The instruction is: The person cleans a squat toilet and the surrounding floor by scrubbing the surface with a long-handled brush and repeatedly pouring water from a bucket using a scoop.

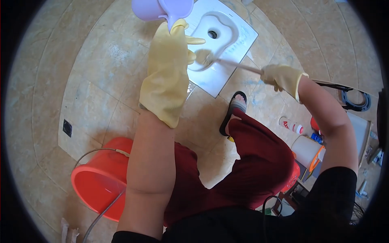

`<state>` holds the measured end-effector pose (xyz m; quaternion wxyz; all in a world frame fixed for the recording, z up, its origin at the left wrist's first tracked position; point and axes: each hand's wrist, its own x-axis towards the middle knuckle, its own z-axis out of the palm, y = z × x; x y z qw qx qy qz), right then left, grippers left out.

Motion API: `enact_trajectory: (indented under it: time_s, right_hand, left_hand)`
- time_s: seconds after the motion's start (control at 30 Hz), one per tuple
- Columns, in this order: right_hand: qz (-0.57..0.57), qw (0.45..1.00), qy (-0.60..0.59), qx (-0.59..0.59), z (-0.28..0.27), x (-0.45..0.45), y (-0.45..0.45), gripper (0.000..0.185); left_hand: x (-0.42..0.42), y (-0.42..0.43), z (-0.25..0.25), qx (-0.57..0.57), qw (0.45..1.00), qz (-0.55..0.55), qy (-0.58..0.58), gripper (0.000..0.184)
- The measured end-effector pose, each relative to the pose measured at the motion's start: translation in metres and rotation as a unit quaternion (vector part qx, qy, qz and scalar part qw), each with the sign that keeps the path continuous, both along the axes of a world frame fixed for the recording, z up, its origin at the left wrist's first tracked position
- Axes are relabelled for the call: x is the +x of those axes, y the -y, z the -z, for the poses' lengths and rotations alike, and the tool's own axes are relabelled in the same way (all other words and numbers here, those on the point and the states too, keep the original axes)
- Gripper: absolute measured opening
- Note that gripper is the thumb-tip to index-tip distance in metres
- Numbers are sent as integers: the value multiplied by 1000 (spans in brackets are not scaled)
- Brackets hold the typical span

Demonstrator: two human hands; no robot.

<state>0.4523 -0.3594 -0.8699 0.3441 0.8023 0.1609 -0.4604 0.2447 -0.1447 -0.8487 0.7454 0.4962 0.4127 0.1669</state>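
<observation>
A yellow rubber glove covers my left hand [167, 71], which is closed around the handle of a lilac water dipper [162, 9] at the top of the view. Part of its fingers points out over the white squat toilet [239, 42]. My right hand [283, 79], gloved alike, grips the stick of a toilet brush [239, 65]. The brush head rests low inside the toilet's basin, blurred and close to my left fingers. What the dipper holds is hidden from this angle.
A red bucket [87, 182] with a hose in it stands at my left. My sandalled foot [238, 105] is near the toilet. On the right are a white spray can [289, 124], a white tub [306, 149] and other items. A floor drain [67, 128] lies far left.
</observation>
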Motion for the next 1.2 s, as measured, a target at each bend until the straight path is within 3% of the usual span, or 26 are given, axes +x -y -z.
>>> enact_trajectory:
  time_s: [0.1, 0.17, 0.2, 0.27, 0.33, 0.4, 0.43, 0.57, 0.63, 0.67, 0.73, 0.8, 0.87, 0.97, 1.03, 1.07, 1.1, 1.2]
  right_hand:
    - [-50, 998, 31, 10, 13, 32, 23, 36]
    - [-86, 994, 64, 31, 4, 51, 29, 37]
    - [-294, 955, 49, 1, 4, 60, 41, 36]
    - [-492, 870, 30, -30, 18, 66, 53, 35]
    - [-419, 898, 77, 113, 57, 46, 71, 33]
    - [-208, 961, 55, 175, 59, 18, 80, 31]
    - [-37, 986, 13, 165, 39, -18, 68, 33]
    - [34, 956, 99, 274, 39, -91, 193, 42]
    - [20, 980, 114, 162, 26, -102, 237, 47]
    - [22, 980, 114, 162, 35, -91, 258, 47]
    - [-94, 971, 158, 155, 69, -77, 298, 49]
    - [16, 935, 257, 243, 95, -51, 284, 51]
    - [291, 895, 260, 215, 90, -12, 223, 61]
    - [341, 881, 237, 226, 79, -23, 196, 59]
    - [259, 930, 187, 182, 102, -68, 254, 52]
    - [236, 940, 170, 180, 88, -108, 268, 54]
    - [288, 924, 168, 186, 45, -145, 243, 57]
    - [280, 920, 181, 206, 82, -154, 317, 58]
  left_hand:
    - [-3, -1, -2, 30, 999, -11, 29, 36]
    - [-3, -5, -7, -22, 1000, -13, 10, 36]
    - [-3, -4, -6, -22, 1000, -13, 8, 36]
    - [-3, -2, -1, -1, 1000, -8, 13, 36]
    - [0, -1, 4, 7, 1000, -8, 13, 36]
    - [2, 1, 5, 11, 1000, -3, 16, 36]
    - [3, -2, 4, 15, 1000, -1, 6, 36]
    - [5, -6, 9, 5, 1000, -9, -2, 34]
    - [6, -6, 8, 8, 1000, -5, -9, 33]
    - [7, -6, 8, 11, 1000, -5, -18, 33]
    - [8, -4, 8, 13, 1000, 2, -16, 33]
    - [10, -3, 10, 16, 1000, 14, -12, 33]
    - [13, -3, 14, 18, 999, 6, -42, 32]
    - [15, -1, 15, 14, 999, 17, -31, 34]
    - [16, -1, 11, 16, 999, 21, -35, 35]
    - [16, 0, 11, 16, 999, 23, -42, 36]
    - [16, -1, 11, 15, 999, 25, -40, 36]
    - [17, -5, 14, 35, 998, 18, -52, 39]
